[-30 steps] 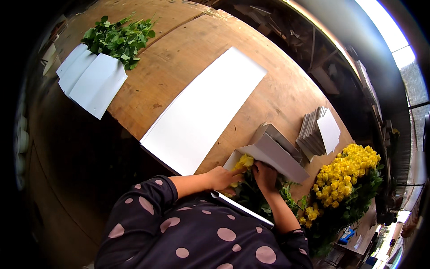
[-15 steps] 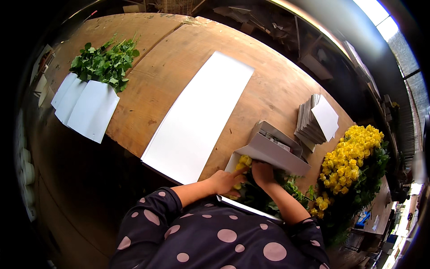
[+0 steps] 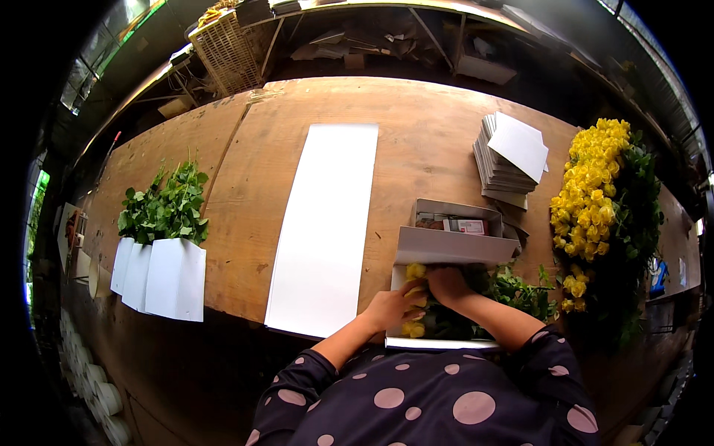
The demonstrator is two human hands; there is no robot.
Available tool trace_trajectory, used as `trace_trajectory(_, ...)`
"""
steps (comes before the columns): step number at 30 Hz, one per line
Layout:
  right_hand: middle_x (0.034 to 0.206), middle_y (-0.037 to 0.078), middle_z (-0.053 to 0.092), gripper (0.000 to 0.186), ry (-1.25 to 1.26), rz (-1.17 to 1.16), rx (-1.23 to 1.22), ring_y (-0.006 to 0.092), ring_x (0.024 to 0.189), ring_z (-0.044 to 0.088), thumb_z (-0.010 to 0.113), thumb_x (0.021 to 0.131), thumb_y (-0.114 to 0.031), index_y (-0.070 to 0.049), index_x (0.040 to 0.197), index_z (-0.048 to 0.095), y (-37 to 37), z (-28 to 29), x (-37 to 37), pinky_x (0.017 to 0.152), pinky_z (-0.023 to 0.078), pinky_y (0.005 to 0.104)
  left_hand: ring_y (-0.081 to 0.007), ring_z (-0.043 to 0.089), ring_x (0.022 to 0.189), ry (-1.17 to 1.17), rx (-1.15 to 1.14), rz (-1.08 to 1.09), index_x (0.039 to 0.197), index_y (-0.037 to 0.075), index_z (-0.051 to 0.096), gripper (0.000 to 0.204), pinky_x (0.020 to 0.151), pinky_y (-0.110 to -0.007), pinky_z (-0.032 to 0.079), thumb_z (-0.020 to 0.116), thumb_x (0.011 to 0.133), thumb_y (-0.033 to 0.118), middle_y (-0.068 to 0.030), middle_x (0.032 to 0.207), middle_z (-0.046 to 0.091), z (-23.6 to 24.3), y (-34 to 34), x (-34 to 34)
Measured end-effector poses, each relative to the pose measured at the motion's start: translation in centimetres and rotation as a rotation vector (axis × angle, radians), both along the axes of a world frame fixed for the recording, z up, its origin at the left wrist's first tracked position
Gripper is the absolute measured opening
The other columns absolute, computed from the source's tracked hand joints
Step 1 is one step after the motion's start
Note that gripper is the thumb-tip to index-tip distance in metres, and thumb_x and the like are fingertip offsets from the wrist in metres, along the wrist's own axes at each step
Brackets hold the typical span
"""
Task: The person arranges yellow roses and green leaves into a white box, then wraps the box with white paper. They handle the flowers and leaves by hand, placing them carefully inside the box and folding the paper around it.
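Yellow roses [image 3: 413, 328] with green stems lie in a white cardboard tray [image 3: 399, 278] against my body, heads at the left end. Among the heads is my left hand [image 3: 393, 308], its fingers stretched apart and touching the blooms. Just right of them, my right hand [image 3: 448, 287] reaches down onto the stems by the tray's far wall; its fingertips are hidden. Leafy stems [image 3: 524, 293] stick out past my right forearm.
Behind the tray stands a grey box [image 3: 455, 239] holding small items. Beyond are a stack of cards [image 3: 513, 152] and a big heap of yellow roses [image 3: 595, 193]. Long white sheets [image 3: 327, 223] lie mid-table; paper-wrapped bunches [image 3: 175, 279] with green leaves rest at the left edge.
My view has tilted up and turned, showing more of the far shelves. Both hands stay at the roses in the tray, with only slight finger movement.
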State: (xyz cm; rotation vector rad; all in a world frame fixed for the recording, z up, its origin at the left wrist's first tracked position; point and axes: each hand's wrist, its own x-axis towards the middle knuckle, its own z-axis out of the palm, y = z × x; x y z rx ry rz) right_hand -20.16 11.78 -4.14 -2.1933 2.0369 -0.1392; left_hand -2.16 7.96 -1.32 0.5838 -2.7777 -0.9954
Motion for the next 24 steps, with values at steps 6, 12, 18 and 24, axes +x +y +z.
trace_trajectory(6, 0.066, 0.015, 0.06, 0.014, 0.021, -0.029, 0.052, 0.0271, 0.056, 0.06, 0.048, 0.072, -0.01, -0.003, 0.073, 0.059, -0.1, 0.7, 0.3, 0.05, 0.049, 0.0378, -0.0242, 0.059, 0.073, 0.259, 0.341, 0.324, 0.091, 0.011, 0.061, 0.015, 0.064, -0.032, 0.047, 0.055, 0.078, 0.005, -0.0089, 0.085, 0.06, -0.2, -3.6, -0.9)
trace_trajectory(12, 0.066, 0.014, 0.06, 0.014, 0.068, -0.043, 0.012, 0.0264, 0.057, 0.061, 0.047, 0.072, -0.01, -0.003, 0.075, 0.058, -0.1, 0.5, 0.5, 0.05, 0.049, 0.0371, -0.0203, 0.06, 0.073, 0.306, 0.243, 0.271, 0.085, 0.007, 0.061, 0.009, 0.065, -0.027, 0.047, 0.058, 0.077, 0.006, -0.007, 0.082, 0.062, 0.7, -5.1, 0.3)
trace_trajectory(18, 0.068, 0.015, 0.06, 0.012, 0.022, -0.026, 0.067, 0.0265, 0.06, 0.061, 0.048, 0.073, -0.009, -0.003, 0.076, 0.058, -0.2, 0.7, 0.3, 0.052, 0.05, 0.0366, -0.0204, 0.058, 0.083, 0.328, 0.135, 0.143, 0.089, 0.014, 0.064, 0.018, 0.072, -0.031, 0.048, 0.064, 0.071, 0.011, -0.0035, 0.098, 0.058, -0.5, -3.6, -1.1)
trace_trajectory(24, 0.071, 0.014, 0.06, 0.013, 0.05, -0.057, 0.235, 0.026, 0.064, 0.061, 0.049, 0.073, -0.01, -0.002, 0.078, 0.058, -0.4, 2.1, 0.3, 0.055, 0.05, 0.0357, -0.0212, 0.057, 0.087, 0.281, 0.231, 0.12, 0.086, 0.017, 0.066, 0.017, 0.074, -0.032, 0.047, 0.066, 0.069, 0.017, -0.0007, 0.104, 0.056, -2.2, -3.8, -1.6)
